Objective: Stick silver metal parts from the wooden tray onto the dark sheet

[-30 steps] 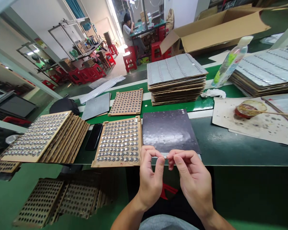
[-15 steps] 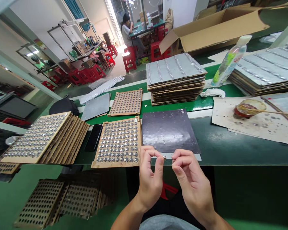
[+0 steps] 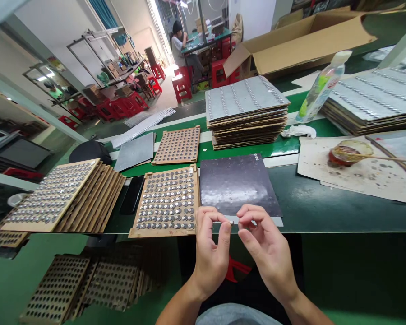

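Observation:
My left hand [image 3: 212, 246] pinches a small metal part [image 3: 232, 222] between thumb and forefinger, just off the front table edge. To its right, my right hand [image 3: 265, 248] has its thumb and fingers apart, with nothing visible between them; its fingertips are close to the small part without touching it. Behind both hands lies a dark, shiny plate [image 3: 238, 185] with a few small discs at its far right corner. Left of it, beside my left hand, is a wooden board [image 3: 196, 194] bearing rows of small round metal parts.
Stacked boards [image 3: 84, 198] and a black phone [image 3: 131, 195] are at the left. Behind the plate stands a stack of grey sheets [image 3: 248, 131]. At the right are a bottle [image 3: 320, 90] and a bowl of reddish-brown stuff [image 3: 348, 153] with a stick. A person [image 3: 179, 43] sits far back.
My right hand has moved slightly left and its thumb and fingers have spread apart. My left hand keeps its pinch on the small part, almost unmoved.

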Tool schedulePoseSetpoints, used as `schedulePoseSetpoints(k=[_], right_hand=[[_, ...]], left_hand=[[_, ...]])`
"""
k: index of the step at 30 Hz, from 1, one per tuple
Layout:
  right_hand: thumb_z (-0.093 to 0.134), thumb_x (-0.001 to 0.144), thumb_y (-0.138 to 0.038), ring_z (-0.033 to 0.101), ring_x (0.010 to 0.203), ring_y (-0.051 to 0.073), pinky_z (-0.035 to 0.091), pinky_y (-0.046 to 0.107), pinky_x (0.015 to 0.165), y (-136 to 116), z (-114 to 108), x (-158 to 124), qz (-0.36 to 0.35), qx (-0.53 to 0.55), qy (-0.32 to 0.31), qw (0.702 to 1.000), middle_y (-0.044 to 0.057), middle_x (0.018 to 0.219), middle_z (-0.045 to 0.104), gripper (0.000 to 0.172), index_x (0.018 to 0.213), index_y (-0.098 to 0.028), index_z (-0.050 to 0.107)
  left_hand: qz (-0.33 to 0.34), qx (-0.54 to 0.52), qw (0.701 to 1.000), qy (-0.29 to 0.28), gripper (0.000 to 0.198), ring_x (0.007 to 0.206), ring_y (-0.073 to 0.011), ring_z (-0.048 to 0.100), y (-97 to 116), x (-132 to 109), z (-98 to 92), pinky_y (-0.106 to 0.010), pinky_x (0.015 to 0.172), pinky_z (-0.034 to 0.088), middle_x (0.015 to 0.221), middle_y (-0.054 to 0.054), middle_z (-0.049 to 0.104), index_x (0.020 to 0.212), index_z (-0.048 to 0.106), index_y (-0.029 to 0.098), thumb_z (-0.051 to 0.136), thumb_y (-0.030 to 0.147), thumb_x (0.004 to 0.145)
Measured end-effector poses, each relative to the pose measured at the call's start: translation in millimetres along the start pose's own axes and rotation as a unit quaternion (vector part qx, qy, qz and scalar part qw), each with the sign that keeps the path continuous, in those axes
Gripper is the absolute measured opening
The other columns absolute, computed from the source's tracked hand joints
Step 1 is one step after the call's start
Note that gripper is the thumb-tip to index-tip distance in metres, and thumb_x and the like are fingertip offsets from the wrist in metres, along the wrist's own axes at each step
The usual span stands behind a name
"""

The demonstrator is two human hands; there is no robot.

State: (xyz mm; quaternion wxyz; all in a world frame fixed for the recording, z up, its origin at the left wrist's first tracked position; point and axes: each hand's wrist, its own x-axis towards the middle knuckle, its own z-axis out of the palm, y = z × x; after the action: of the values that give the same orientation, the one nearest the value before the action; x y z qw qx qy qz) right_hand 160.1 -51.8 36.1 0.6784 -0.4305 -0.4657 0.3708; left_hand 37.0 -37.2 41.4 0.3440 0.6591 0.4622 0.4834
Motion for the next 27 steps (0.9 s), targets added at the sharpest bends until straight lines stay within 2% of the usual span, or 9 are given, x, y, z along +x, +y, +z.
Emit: schedulePoseSetpoints(k=[2, 4, 9, 22, 25, 27], right_hand=[[0.066, 0.095, -0.026, 0.062, 0.087, 0.016, 0.053, 0.025, 0.077, -1, 1, -1, -0.016, -0.04, 0.003, 0.999, 0.003, 0.098, 0.061, 0.006, 0.09, -0.025, 0.064], [0.064, 0.096, -0.021, 0.062, 0.093, 0.017, 0.052, 0.025, 0.082, -1, 3, -1, -0.033, -0.076, 0.006, 0.997, 0.003, 0.097, 0.061, 0.009, 0.087, -0.025, 0.063], [0.061, 0.095, -0.016, 0.062, 0.089, 0.015, 0.052, 0.025, 0.08, 2, 5, -4, -0.048, -0.107, 0.006, 0.993, 0.002, 0.096, 0.062, 0.012, 0.087, -0.025, 0.061], [0.061, 0.091, -0.006, 0.066, 0.08, 0.013, 0.056, 0.02, 0.068, 4, 12, -2, -0.075, -0.068, 0.026, 0.995, 0.001, 0.088, 0.065, 0.018, 0.088, -0.024, 0.062], [0.06, 0.093, -0.008, 0.067, 0.079, 0.013, 0.057, 0.02, 0.068, 4, 10, -2, -0.053, -0.038, 0.019, 0.998, 0.001, 0.088, 0.065, 0.017, 0.088, -0.024, 0.063], [0.06, 0.095, -0.013, 0.068, 0.081, 0.014, 0.059, 0.022, 0.071, 3, 8, 0, -0.03, -0.015, 0.011, 0.999, 0.002, 0.093, 0.066, 0.014, 0.096, -0.026, 0.065]], left_hand=[[0.004, 0.005, 1.0, 0.003, 0.016, 0.092, -0.0193, 0.049, 0, 0, 1.0, -0.031, 0.084, 0.041, 0.094, -0.003, 0.046, 0.092, 0.054, 0.023, 0.049, 0.031, 0.105], [0.006, 0.009, 1.0, 0.007, 0.015, 0.092, -0.019, 0.049, 1, 0, 1.9, -0.03, 0.084, 0.041, 0.094, -0.002, 0.046, 0.092, 0.054, 0.023, 0.05, 0.03, 0.105], [-0.001, 0.007, 1.0, 0.015, 0.016, 0.092, -0.0191, 0.049, 4, 0, 3.0, -0.03, 0.085, 0.042, 0.094, -0.003, 0.047, 0.091, 0.054, 0.023, 0.05, 0.029, 0.105], [-0.065, -0.064, 0.996, 0.011, 0.028, 0.086, -0.0175, 0.048, 10, 3, 5.2, -0.028, 0.082, 0.042, 0.089, -0.001, 0.046, 0.084, 0.054, 0.022, 0.051, 0.042, 0.104], [-0.085, -0.098, 0.992, -0.001, 0.032, 0.081, -0.0168, 0.049, 13, 4, 4.7, -0.027, 0.076, 0.042, 0.085, -0.001, 0.047, 0.081, 0.054, 0.022, 0.053, 0.046, 0.102], [-0.092, -0.108, 0.99, -0.01, 0.033, 0.081, -0.0168, 0.049, 14, 5, 3.7, -0.027, 0.076, 0.042, 0.085, -0.001, 0.047, 0.082, 0.054, 0.022, 0.053, 0.048, 0.102]])
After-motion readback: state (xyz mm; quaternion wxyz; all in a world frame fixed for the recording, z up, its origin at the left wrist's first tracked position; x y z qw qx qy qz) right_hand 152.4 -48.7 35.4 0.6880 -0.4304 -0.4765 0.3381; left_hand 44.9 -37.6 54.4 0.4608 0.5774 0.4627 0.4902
